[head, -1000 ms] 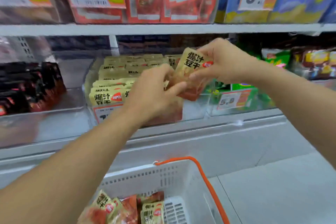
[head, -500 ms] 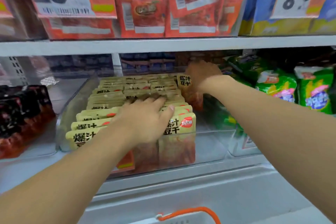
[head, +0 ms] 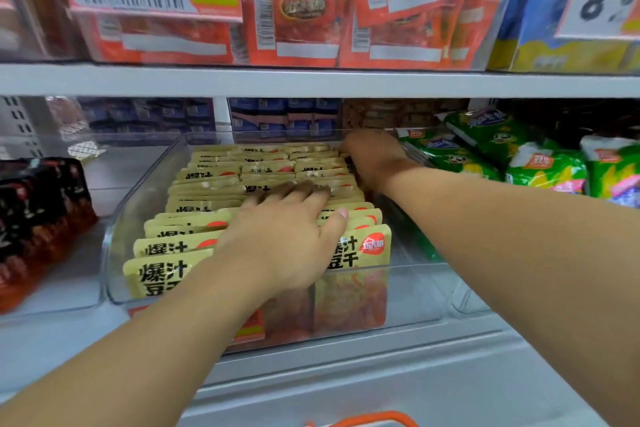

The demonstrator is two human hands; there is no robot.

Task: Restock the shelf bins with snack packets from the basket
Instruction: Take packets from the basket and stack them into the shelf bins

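At the far left we see dark packets (head: pixel 38 218) stacked in their own clear tray, and next to them the clear bin (head: pixel 114 246) that holds the yellow snack packets (head: pixel 207 184). These stand upright on edge in rows that run from the front wall back into the shelf, so each packet's long axis lies across the bin, left to right, with its printed face turned toward us and its top edge up. Our left hand (head: pixel 287 239) lies flat over the tops of the front-to-middle rows, fingers straight and spread, pressing on the packets without gripping any. Further right and deeper in, our right hand (head: pixel 375 158) reaches to the back right corner of the bin, fingers curled down among the rear packets; it seems to be pinching one there, though we cannot tell for sure because the fingertips are hidden. Right of the bin sit green bags (head: pixel 540 156). Along the bottom edge we catch the orange handle (head: pixel 374 421) of the basket.
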